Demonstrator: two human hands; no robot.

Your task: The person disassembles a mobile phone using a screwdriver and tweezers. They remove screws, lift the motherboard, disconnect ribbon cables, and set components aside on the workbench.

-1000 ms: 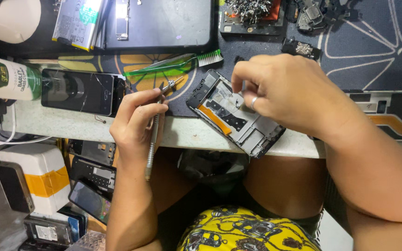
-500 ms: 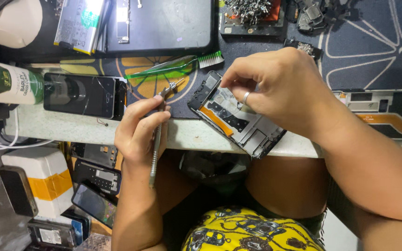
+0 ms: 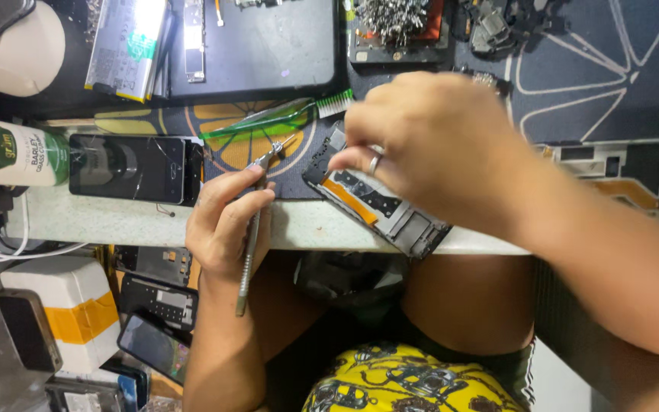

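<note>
Phone frame (image 3: 379, 202) lay opened at the worktop's (image 3: 116, 221) front edge, right hand (image 3: 429, 145) pinching inside it, left hand (image 3: 226, 221) gripping tweezers (image 3: 252, 229), reassembly undone.

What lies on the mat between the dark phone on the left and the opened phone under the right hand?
In the head view, the left hand with its tweezers lies between the dark phone and the opened phone.

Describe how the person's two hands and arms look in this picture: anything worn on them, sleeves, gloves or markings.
Both arms are bare, with no sleeves and no gloves. The right hand wears a plain silver-coloured ring on one finger. The left hand shows no ring, watch or band. No markings show on either forearm.
</note>
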